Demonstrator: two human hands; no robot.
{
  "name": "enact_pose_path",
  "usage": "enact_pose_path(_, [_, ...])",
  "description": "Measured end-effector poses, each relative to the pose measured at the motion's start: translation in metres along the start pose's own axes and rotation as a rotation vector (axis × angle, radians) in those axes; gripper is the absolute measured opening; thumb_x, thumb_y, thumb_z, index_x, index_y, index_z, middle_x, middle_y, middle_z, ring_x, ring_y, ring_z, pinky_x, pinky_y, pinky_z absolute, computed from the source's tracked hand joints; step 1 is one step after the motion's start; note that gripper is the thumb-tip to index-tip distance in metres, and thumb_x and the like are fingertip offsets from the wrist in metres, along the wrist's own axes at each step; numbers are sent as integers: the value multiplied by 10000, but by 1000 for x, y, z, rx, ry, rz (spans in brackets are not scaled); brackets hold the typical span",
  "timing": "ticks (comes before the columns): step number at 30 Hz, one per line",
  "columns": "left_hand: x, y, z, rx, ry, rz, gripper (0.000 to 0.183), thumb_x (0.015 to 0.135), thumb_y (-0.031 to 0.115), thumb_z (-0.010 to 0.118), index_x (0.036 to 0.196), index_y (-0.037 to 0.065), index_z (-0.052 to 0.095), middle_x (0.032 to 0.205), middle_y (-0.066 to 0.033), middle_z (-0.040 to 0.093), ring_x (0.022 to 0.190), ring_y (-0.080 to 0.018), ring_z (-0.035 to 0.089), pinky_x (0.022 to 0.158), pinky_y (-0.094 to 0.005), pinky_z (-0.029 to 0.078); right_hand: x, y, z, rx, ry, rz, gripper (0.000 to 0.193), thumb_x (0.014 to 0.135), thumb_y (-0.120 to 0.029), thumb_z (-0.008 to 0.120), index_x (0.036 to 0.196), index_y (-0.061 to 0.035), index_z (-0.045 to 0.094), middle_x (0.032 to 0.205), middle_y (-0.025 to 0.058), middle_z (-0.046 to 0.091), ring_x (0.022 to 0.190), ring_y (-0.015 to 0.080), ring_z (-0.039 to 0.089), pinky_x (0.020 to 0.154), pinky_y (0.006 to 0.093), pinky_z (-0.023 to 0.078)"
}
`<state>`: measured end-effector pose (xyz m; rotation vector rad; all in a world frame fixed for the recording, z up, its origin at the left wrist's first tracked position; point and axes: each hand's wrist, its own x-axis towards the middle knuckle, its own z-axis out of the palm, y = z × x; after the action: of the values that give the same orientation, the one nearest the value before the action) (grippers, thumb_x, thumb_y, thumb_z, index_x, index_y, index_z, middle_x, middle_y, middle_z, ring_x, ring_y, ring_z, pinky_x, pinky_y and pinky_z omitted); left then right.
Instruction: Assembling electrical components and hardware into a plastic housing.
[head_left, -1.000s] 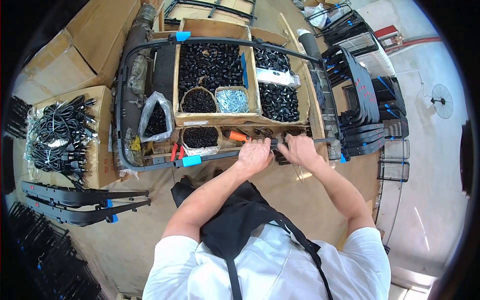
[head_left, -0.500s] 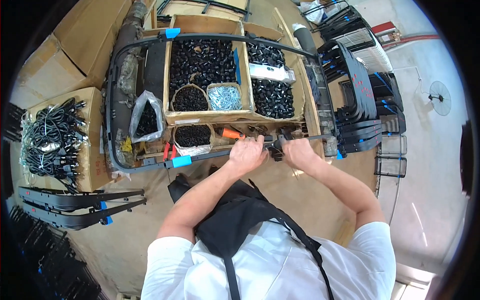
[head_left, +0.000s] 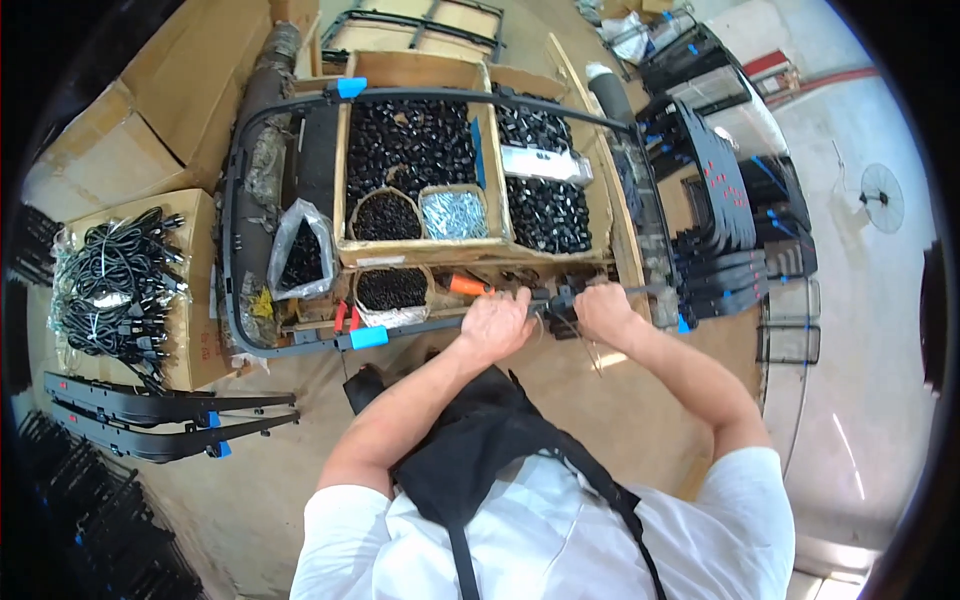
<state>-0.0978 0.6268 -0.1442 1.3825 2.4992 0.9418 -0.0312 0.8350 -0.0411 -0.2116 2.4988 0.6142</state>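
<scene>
A large black metal frame [head_left: 232, 250] with rounded corners lies over the boxes and bins in front of me; bits of blue tape [head_left: 369, 338] are wrapped on it. My left hand [head_left: 497, 325] is closed around the frame's near bar, right of its middle. Just to the right, a dark fitting or tool [head_left: 562, 312] sits at the same bar; its kind is hard to make out. My right hand [head_left: 604, 313] is closed beside this dark piece, its fingertips partly hidden. An orange-handled tool [head_left: 468, 285] lies just beyond my left hand.
A divided wooden bin [head_left: 420, 252] holds black plastic pieces and silver screws [head_left: 455, 214]. Near it are a tub of dark screws [head_left: 391, 290], a plastic bag [head_left: 302, 250] and red-handled pliers [head_left: 346, 318]. Coiled cables [head_left: 115, 285] lie at left; black frames [head_left: 715, 180] stack at right.
The whole view has shifted slightly, so the scene sits lower. Both hands stay at the near bar, with only a small shift around the dark piece.
</scene>
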Motion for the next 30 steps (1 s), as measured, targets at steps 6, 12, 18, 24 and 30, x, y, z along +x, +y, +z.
enact_pose_path(6, [-1, 2, 0, -10, -47, -22, 428, 913, 398, 737, 1093, 52, 561, 833, -177, 727, 806, -345, 749, 689, -457, 595, -1, -5, 2, 14, -75, 20, 132, 900, -201, 607, 904, -112, 705, 798, 77, 746, 795, 259, 762, 663, 414, 584])
enact_pose_path(12, [2, 0, 0, -14, -19, -33, 430, 915, 403, 731, 1104, 55, 562, 844, -185, 725, 793, -347, 748, 669, -448, 597, -4, -8, -2, 49, 77, -20, 122, 882, -182, 621, 939, -101, 692, 826, 115, 753, 789, 290, 761, 679, 428, 592])
enact_pose_path(18, [-1, 3, 5, -4, -14, -35, 429, 891, 386, 752, 1088, 52, 567, 841, -175, 729, 796, -338, 751, 702, -449, 601, 4, -11, -20, 6, -131, -7, 145, 879, -178, 624, 991, -111, 686, 868, 98, 775, 813, 279, 776, 724, 428, 609])
enact_pose_path(24, [-4, 7, 7, 9, -18, -28, 433, 879, 392, 760, 1060, 48, 567, 826, -176, 729, 775, -338, 748, 684, -445, 601, 1, -15, -24, 57, 2, 2, 170, 893, -199, 622, 926, -125, 771, 894, 92, 788, 819, 270, 778, 711, 418, 601])
enact_pose_path(30, [-1, 3, 4, 1, 5, -34, 427, 884, 381, 757, 1057, 45, 557, 821, -179, 729, 768, -341, 747, 673, -446, 598, 5, -17, -25, 28, -6, 5, 182, 896, -208, 622, 957, -141, 780, 899, 82, 784, 852, 259, 776, 701, 423, 593])
